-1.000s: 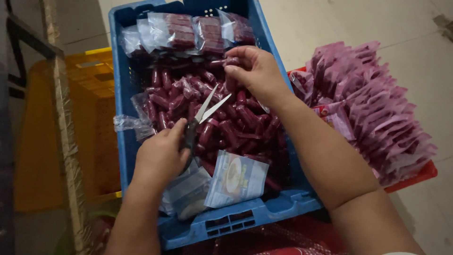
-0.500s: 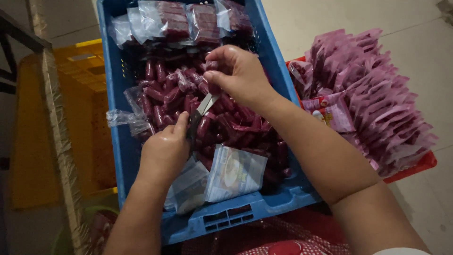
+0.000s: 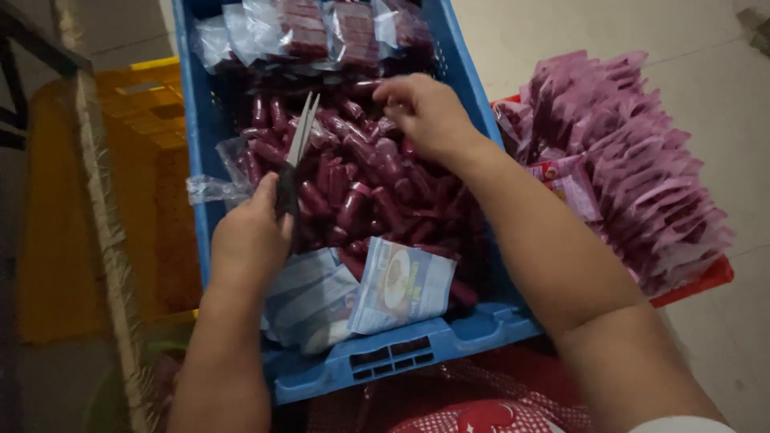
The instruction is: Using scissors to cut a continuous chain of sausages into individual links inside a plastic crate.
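Scissors [image 3: 295, 152] ride blades-up in our left hand [image 3: 250, 236], grip closed round the handles, while our right hand [image 3: 429, 112] pinches among the red sausages [image 3: 361, 192] in the blue crate [image 3: 473, 96], so we risk nicking fingers or casings.

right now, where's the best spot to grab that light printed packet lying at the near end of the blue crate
Grip the light printed flat packet by its near bottom edge, coming from the near wall of the blue plastic crate. It lies tilted on the red sausages, that edge looks free, and neither the left hand with its scissors nor the right hand blocks it.
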